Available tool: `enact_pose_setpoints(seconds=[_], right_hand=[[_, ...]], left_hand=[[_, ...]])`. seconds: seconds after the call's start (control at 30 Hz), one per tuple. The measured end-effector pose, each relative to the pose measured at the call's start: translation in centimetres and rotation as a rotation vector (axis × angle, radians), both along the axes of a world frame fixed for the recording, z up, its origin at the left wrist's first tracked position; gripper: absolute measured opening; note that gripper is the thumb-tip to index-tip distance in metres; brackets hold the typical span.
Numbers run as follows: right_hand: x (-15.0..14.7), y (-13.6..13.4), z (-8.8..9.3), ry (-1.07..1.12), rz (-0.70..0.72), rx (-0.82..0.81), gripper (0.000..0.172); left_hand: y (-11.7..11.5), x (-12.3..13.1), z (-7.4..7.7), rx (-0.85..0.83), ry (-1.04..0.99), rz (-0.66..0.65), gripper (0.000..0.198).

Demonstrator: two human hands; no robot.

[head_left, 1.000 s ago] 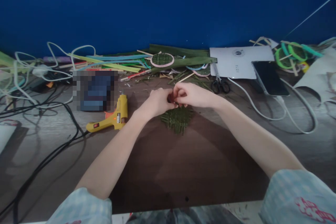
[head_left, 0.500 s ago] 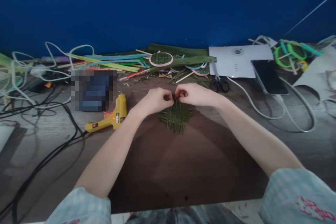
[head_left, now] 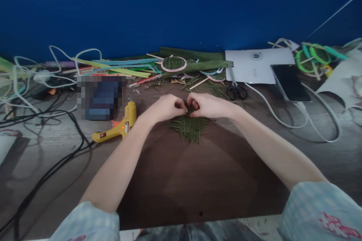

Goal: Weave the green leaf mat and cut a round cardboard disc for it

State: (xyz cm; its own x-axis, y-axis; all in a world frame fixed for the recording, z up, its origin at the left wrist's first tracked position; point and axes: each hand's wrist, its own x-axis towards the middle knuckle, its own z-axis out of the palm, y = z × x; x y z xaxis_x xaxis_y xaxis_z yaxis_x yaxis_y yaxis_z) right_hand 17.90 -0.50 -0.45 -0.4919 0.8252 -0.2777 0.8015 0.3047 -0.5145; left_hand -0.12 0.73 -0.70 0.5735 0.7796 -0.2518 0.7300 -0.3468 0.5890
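Note:
A small mat woven from green leaf strips (head_left: 190, 127) lies flat on the dark table, its loose strip ends sticking out around the edge. My left hand (head_left: 171, 107) is closed in a pinch at the mat's far edge. Opposite it, almost touching, my right hand (head_left: 206, 105) also pinches strips at that edge. Both hands cover the far part of the weave, so the exact strips between the fingertips are hard to make out.
To the left lies a yellow glue gun (head_left: 128, 122) with a black cord. Behind are leaf scraps, a round pink-rimmed woven piece (head_left: 173, 63) and black-handled scissors (head_left: 236, 91). A phone (head_left: 290, 83) on a white cable rests on white paper (head_left: 251, 58) at right.
My right hand has shifted slightly toward me, its fingers now lower over the mat's far edge. The left hand has barely moved, and the mat stays in place.

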Motion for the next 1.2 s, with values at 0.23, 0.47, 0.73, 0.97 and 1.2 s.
enact_pose_setpoints(seconds=[0.23, 0.47, 0.73, 0.97, 1.2], right_hand=[[0.1, -0.1, -0.1, 0.022, 0.004, 0.001, 0.032], [0.1, 0.0, -0.3, 0.018, 0.008, 0.009, 0.031], [0.1, 0.0, -0.3, 0.032, 0.002, 0.000, 0.030], [0.3, 0.2, -0.8, 0.084, 0.022, 0.046, 0.029], [0.3, 0.3, -1.1, 0.138, 0.068, 0.106, 0.028]], left_hand=[[0.1, -0.1, 0.0, -0.007, 0.005, 0.001, 0.020], [0.1, 0.0, -0.1, -0.007, 0.008, 0.003, 0.019], [0.2, 0.0, -0.2, -0.017, -0.008, 0.003, 0.019], [0.1, 0.0, 0.0, -0.029, 0.000, 0.008, 0.019], [0.1, 0.0, 0.0, -0.022, 0.003, 0.003, 0.019]])
